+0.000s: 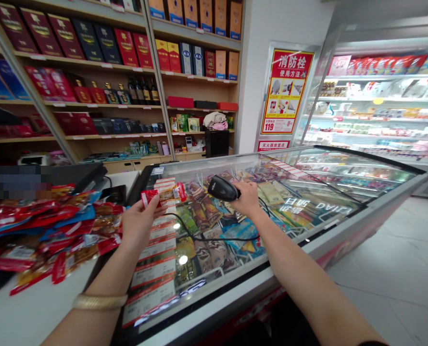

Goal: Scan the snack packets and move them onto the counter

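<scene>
Across the counter (5,315), up to its right edge — heaped loosely, snack packets (69,216). Above the freezer's (243,284) left edge, near the strip of price labels (154,271), pinched between thumb and fingers of the left hand (140,218): one small red packet (169,193). Right beside it, over the glass — black scanner (221,187), gripped in the right hand (248,198), with black cable (221,239) looping below, toward the freezer's near edge.
</scene>
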`<state>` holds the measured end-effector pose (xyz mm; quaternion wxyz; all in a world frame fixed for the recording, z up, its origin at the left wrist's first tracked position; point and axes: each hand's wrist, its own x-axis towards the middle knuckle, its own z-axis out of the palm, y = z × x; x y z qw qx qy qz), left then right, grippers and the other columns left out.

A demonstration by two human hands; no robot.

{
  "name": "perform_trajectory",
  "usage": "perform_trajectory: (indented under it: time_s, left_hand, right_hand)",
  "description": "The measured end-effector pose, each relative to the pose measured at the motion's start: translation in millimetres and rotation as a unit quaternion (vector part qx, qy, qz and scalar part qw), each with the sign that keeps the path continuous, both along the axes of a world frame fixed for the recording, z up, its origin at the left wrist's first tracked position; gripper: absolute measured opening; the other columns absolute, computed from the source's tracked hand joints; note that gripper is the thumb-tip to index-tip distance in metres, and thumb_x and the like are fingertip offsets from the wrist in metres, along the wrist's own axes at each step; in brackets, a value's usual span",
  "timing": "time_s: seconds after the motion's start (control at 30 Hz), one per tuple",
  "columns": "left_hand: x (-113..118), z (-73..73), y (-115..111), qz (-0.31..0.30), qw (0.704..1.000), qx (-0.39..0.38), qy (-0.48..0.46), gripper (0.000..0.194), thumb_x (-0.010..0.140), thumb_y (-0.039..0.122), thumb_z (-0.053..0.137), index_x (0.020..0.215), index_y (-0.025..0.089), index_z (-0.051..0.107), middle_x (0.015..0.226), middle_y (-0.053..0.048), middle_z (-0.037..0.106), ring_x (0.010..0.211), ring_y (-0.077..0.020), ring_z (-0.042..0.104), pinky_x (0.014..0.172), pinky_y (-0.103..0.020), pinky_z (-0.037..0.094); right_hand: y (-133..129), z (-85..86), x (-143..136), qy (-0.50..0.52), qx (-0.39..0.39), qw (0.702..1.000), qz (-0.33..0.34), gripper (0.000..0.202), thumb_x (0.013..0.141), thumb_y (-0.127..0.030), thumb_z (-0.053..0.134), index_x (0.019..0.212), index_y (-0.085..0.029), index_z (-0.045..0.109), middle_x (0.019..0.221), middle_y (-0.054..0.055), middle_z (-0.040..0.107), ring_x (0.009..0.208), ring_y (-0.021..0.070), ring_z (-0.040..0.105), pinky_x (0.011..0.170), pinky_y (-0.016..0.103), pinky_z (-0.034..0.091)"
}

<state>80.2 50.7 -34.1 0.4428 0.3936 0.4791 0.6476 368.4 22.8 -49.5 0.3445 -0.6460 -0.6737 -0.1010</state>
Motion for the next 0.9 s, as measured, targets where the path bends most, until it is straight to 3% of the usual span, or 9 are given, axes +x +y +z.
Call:
perform_trajectory:
  time_s: [0.2, 0.4, 0.9]
  left_hand:
    - [1, -3.5, 2, -0.002, 0.998, -0.003, 0.058, 0.011, 0.077, 0.025, 0.072, 0.08, 0.015, 0.07, 0.064, -0.002, 0.071, 0.064, -0.0201, 0.072, 0.071, -0.033, 0.063]
    - [-1, -5.4, 4, 0.003, 0.995, 0.005, 0.099, 0.012, 0.078, 0.027, 0.071, 0.081, 0.016, 0.07, 0.065, -0.002, 0.07, 0.067, -0.0216, 0.073, 0.072, -0.035, 0.063]
    - [0, -6.4, 1, -0.005, 0.986, 0.009, 0.164, 0.014, 0.08, 0.029, 0.071, 0.085, 0.016, 0.072, 0.069, -0.004, 0.073, 0.066, -0.0207, 0.073, 0.069, -0.033, 0.062]
  right_hand:
    - [0, 0.5, -10, -0.029, 0.003, 0.995, 0.094, 0.045, 0.071, -0.032, 0.074, 0.116, -0.025, 0.073, 0.111, 0.007, 0.077, 0.103, 0.025, 0.066, 0.092, 0.037, 0.029]
    - [-2, 3.2, -12, -0.058, -0.009, 0.992, 0.109, 0.038, 0.07, -0.033, 0.075, 0.107, -0.026, 0.075, 0.099, 0.006, 0.078, 0.097, 0.0245, 0.065, 0.091, 0.038, 0.028]
    - [-6, 4.2, -22, -0.081, -0.039, 0.986, 0.139, 0.033, 0.071, -0.035, 0.073, 0.103, -0.024, 0.075, 0.097, 0.006, 0.078, 0.095, 0.0241, 0.065, 0.089, 0.038, 0.028]
